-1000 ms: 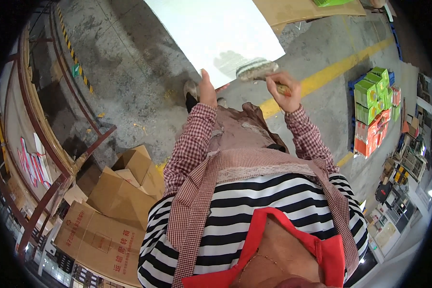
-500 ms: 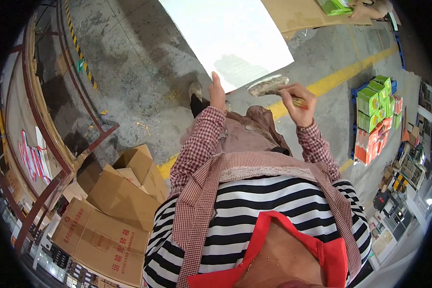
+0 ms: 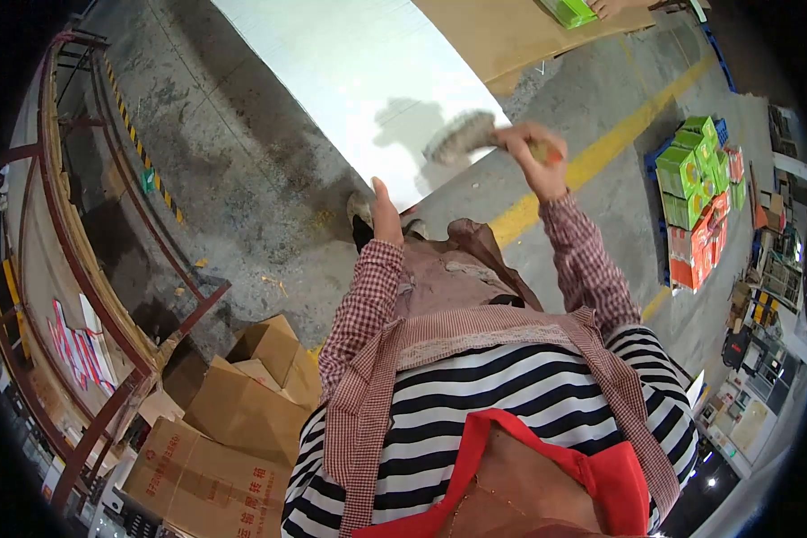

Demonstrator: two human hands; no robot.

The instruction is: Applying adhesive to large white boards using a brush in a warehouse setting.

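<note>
A large white sheet or board (image 3: pixel 368 72) reaches from the top of the view down to my body. At its near corner my left hand (image 3: pixel 386 220) is closed on the edge, thumb on top and the other fingers hidden. My right hand (image 3: pixel 536 160) grips a wide brush (image 3: pixel 462 139) by its handle. The brush's pale, worn bristles hang over the right part of the sheet, blurred by motion. A shadow falls on the sheet beside them; whether the bristles touch the surface I cannot tell.
Brown cardboard (image 3: pixel 475 40) lies beyond the sheet, with a green package (image 3: pixel 568 11) and another person's hand (image 3: pixel 608 7). At right, green and orange boxes (image 3: pixel 690 193) stand on a blue pallet. Open cartons (image 3: pixel 251 394) sit at lower left, near a brown metal frame (image 3: pixel 184 327).
My right hand has brought the brush leftward and up, from beside the sheet's edge to over it. The sheet sits further left and lower in view; my left hand stays at its corner.
</note>
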